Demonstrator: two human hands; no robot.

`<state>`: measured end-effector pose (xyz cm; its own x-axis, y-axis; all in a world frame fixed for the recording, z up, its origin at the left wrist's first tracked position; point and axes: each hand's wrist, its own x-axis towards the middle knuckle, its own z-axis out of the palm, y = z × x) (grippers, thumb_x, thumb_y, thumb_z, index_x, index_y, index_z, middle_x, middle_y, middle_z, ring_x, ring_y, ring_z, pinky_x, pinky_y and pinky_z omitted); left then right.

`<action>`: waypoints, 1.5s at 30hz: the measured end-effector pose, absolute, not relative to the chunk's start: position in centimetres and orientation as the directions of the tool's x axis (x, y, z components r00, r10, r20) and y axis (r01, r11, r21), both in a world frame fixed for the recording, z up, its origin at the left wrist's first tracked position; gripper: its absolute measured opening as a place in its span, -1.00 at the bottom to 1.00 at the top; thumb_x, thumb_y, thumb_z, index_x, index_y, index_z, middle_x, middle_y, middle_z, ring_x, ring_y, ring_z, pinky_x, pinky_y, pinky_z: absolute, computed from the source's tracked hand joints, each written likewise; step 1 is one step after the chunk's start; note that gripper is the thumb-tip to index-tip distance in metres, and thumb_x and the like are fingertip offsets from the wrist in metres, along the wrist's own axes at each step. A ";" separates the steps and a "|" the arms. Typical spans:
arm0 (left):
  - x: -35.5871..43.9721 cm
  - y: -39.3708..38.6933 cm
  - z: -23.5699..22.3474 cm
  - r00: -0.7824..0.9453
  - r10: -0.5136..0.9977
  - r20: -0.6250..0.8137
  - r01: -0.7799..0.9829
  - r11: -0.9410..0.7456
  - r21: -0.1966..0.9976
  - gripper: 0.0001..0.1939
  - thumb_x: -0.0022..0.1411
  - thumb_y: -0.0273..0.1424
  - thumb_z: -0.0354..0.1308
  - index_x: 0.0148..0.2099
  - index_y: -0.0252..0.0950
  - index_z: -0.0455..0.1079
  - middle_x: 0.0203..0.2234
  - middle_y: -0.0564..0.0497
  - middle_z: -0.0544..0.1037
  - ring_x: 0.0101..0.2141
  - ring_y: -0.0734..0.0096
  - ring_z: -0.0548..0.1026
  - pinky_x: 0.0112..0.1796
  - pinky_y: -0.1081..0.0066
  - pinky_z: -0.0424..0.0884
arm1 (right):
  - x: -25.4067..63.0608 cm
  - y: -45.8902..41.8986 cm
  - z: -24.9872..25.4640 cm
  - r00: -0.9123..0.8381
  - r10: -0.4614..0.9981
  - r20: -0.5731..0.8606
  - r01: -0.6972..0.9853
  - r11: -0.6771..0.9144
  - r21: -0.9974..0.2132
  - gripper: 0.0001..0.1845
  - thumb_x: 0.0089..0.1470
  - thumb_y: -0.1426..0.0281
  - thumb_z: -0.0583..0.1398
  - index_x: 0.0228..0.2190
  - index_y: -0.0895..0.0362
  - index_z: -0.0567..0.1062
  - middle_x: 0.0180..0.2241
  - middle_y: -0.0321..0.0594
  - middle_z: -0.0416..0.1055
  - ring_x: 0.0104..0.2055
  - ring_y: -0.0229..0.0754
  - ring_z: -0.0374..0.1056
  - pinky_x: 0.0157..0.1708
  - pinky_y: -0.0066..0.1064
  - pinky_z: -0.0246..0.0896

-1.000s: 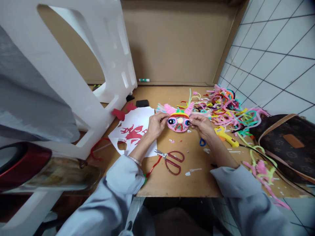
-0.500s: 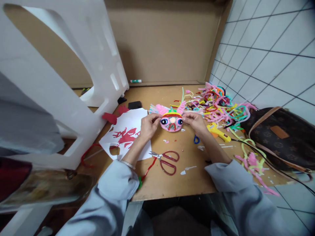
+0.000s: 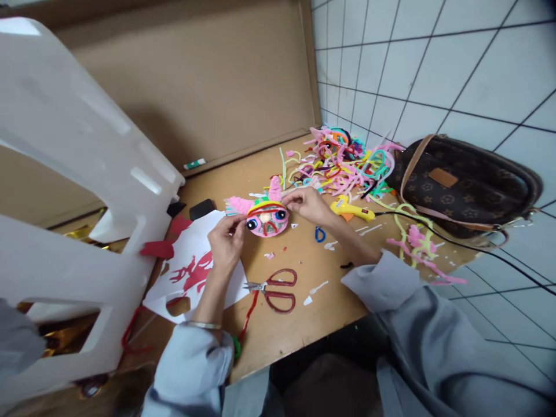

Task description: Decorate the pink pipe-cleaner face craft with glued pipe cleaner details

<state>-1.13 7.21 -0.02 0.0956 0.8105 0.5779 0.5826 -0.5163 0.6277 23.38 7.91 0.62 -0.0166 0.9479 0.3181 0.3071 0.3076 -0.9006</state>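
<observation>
A colourful pipe-cleaner animal face stands tilted over the table, with pink ears, a yellow and red band, large blue-ringed eyes and a pale nose. At its left edge, the fingertips of my left hand pinch it beside one eye. My right hand grips the opposite edge near the base of the pink ear, its fingers closed. Below the face lie red-handled scissors, blades pointing left. Under my left forearm is a white paper sheet with red cut-out shapes.
A heap of pipe cleaners fills the back right. Nearby lie a yellow glue gun with a black cable and a brown handbag. A blue loop and scraps dot the table. A white plastic frame stands left.
My view has swung to the right, so the table appears shifted left and tilted. Both hands still hold the animal face, which now leans, its right side higher.
</observation>
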 end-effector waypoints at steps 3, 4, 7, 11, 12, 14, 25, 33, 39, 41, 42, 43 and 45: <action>-1.3 7.3 -0.2 0.082 0.822 0.564 0.598 -0.493 0.631 -0.76 0.17 -0.30 0.19 -0.22 -0.35 0.58 -0.36 -0.06 0.64 -0.43 0.45 0.50 -0.33 0.45 0.44 | 23.6 8.0 0.7 0.020 0.952 0.306 0.279 0.288 -0.916 -0.72 -0.10 0.66 0.20 -0.46 0.13 0.67 -0.44 -0.25 0.59 -0.45 -0.28 0.40 -0.34 -0.41 0.28; -1.3 7.4 -0.3 0.078 0.822 0.563 0.602 -0.489 0.631 -0.76 0.17 -0.30 0.19 -0.22 -0.35 0.58 -0.36 -0.06 0.64 -0.43 0.45 0.51 -0.32 0.45 0.44 | 23.6 8.0 0.7 0.025 0.952 0.306 0.267 0.289 -0.919 -0.73 -0.09 0.65 0.21 -0.46 0.14 0.67 -0.44 -0.24 0.60 -0.44 -0.28 0.41 -0.33 -0.41 0.28; -1.4 7.4 -0.3 0.081 0.824 0.561 0.612 -0.485 0.625 -0.76 0.17 -0.30 0.19 -0.22 -0.33 0.58 -0.36 -0.05 0.64 -0.44 0.44 0.51 -0.32 0.44 0.45 | 23.5 7.9 0.8 0.025 0.951 0.307 0.274 0.288 -0.917 -0.76 -0.10 0.66 0.22 -0.49 0.15 0.66 -0.47 -0.27 0.57 -0.46 -0.30 0.38 -0.36 -0.42 0.26; -1.2 7.3 -0.2 0.088 0.823 0.561 0.610 -0.489 0.623 -0.77 0.18 -0.30 0.18 -0.23 -0.32 0.57 -0.36 -0.04 0.64 -0.43 0.44 0.51 -0.32 0.45 0.46 | 23.1 7.4 1.4 0.017 0.948 0.319 0.259 0.304 -0.917 -0.80 -0.09 0.63 0.24 -0.49 0.14 0.64 -0.49 -0.30 0.54 -0.46 -0.31 0.36 -0.38 -0.44 0.22; -1.2 7.2 -0.1 0.090 0.819 0.566 0.608 -0.495 0.620 -0.78 0.18 -0.30 0.18 -0.23 -0.32 0.57 -0.37 -0.04 0.64 -0.43 0.44 0.51 -0.33 0.45 0.45 | 23.0 7.1 1.7 0.002 0.943 0.331 0.232 0.322 -0.918 -0.83 -0.07 0.59 0.26 -0.48 0.14 0.64 -0.48 -0.29 0.55 -0.44 -0.30 0.37 -0.37 -0.44 0.23; -1.1 7.2 0.0 0.093 0.811 0.577 0.604 -0.507 0.616 -0.79 0.18 -0.31 0.17 -0.24 -0.31 0.56 -0.38 -0.03 0.64 -0.45 0.45 0.51 -0.35 0.46 0.45 | 22.8 6.5 2.4 -0.047 0.931 0.362 0.184 0.364 -0.913 -0.92 -0.03 0.45 0.29 -0.46 0.14 0.64 -0.46 -0.28 0.54 -0.42 -0.29 0.36 -0.38 -0.45 0.22; -0.8 6.9 0.2 0.119 0.813 0.570 0.593 -0.519 0.616 -0.79 0.24 -0.34 0.14 -0.22 -0.31 0.56 -0.34 -0.06 0.65 -0.41 0.42 0.52 -0.31 0.44 0.45 | 22.0 5.6 2.9 -0.077 0.898 0.433 0.177 0.440 -0.881 -0.85 -0.08 0.33 0.29 -0.58 0.13 0.56 -0.52 -0.28 0.47 -0.47 -0.30 0.27 -0.42 -0.41 0.15; -1.1 6.9 0.6 -0.143 0.711 0.688 0.544 -0.524 0.655 -0.72 0.39 -0.31 -0.02 -0.07 -0.31 0.47 -0.28 -0.04 0.60 -0.26 0.40 0.56 -0.19 0.41 0.46 | 21.5 5.3 3.1 0.054 0.939 0.340 -0.020 0.342 -0.940 -0.75 -0.15 0.17 0.35 -0.54 0.10 0.55 -0.58 -0.32 0.41 -0.51 -0.28 0.25 -0.46 -0.41 0.20; -0.2 4.2 2.8 -0.146 0.417 0.897 0.650 -0.643 0.405 -0.68 0.45 -0.25 -0.10 -0.11 -0.28 0.43 -0.27 -0.07 0.56 -0.19 0.34 0.52 -0.11 0.30 0.42 | 21.0 4.7 3.5 0.018 0.923 0.384 0.013 0.384 -0.923 -0.70 -0.16 0.13 0.37 -0.56 0.09 0.52 -0.56 -0.30 0.41 -0.49 -0.26 0.26 -0.46 -0.39 0.20; 0.3 3.3 3.3 0.011 0.360 0.933 0.685 -0.682 0.255 -0.73 0.43 -0.30 -0.05 -0.12 -0.29 0.46 -0.25 -0.09 0.58 -0.17 0.30 0.52 -0.09 0.24 0.39 | 20.6 4.2 3.7 -0.027 0.908 0.419 0.052 0.420 -0.906 -0.71 -0.12 0.14 0.36 -0.57 0.09 0.51 -0.55 -0.28 0.41 -0.47 -0.26 0.27 -0.42 -0.38 0.21; 0.6 3.0 3.4 0.100 0.351 0.931 0.695 -0.694 0.187 -0.75 0.41 -0.32 -0.01 -0.12 -0.28 0.47 -0.25 -0.09 0.60 -0.18 0.29 0.53 -0.10 0.24 0.38 | 20.4 4.0 3.9 -0.046 0.899 0.436 0.074 0.438 -0.896 -0.72 -0.09 0.15 0.34 -0.57 0.09 0.52 -0.54 -0.28 0.41 -0.46 -0.25 0.27 -0.41 -0.38 0.21; 0.8 2.9 3.4 0.166 0.350 0.922 0.696 -0.704 0.142 -0.77 0.40 -0.32 0.02 -0.12 -0.27 0.49 -0.25 -0.09 0.61 -0.18 0.29 0.54 -0.11 0.25 0.37 | 20.2 3.8 3.9 -0.059 0.891 0.451 0.093 0.454 -0.886 -0.73 -0.07 0.16 0.33 -0.56 0.09 0.52 -0.53 -0.28 0.42 -0.45 -0.25 0.27 -0.39 -0.38 0.22; 1.1 3.1 3.0 0.258 0.397 0.881 0.681 -0.722 0.126 -0.78 0.39 -0.32 0.05 -0.14 -0.25 0.52 -0.28 -0.07 0.63 -0.22 0.31 0.55 -0.15 0.28 0.37 | 19.9 3.5 4.0 -0.076 0.880 0.469 0.111 0.475 -0.873 -0.76 -0.05 0.18 0.31 -0.55 0.09 0.52 -0.52 -0.29 0.42 -0.43 -0.25 0.28 -0.36 -0.38 0.22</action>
